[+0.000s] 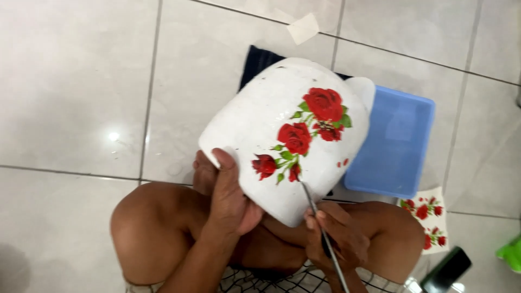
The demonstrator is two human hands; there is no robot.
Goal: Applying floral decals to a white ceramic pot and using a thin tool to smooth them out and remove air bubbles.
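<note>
My left hand (230,198) grips the white rose pot's (271,119) near rim; my right hand (336,239) pinches a thin brush (317,220), tip touching the roses just above it.

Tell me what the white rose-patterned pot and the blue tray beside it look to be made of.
White pot: likely ceramic or plaster under matte white paint; the coat looks chalky and uneven, with dark specks near the rim and paper-like rose cutouts stuck on. Blue tray: probably moulded plastic, with an even colour, rounded corners and a soft sheen.
</note>
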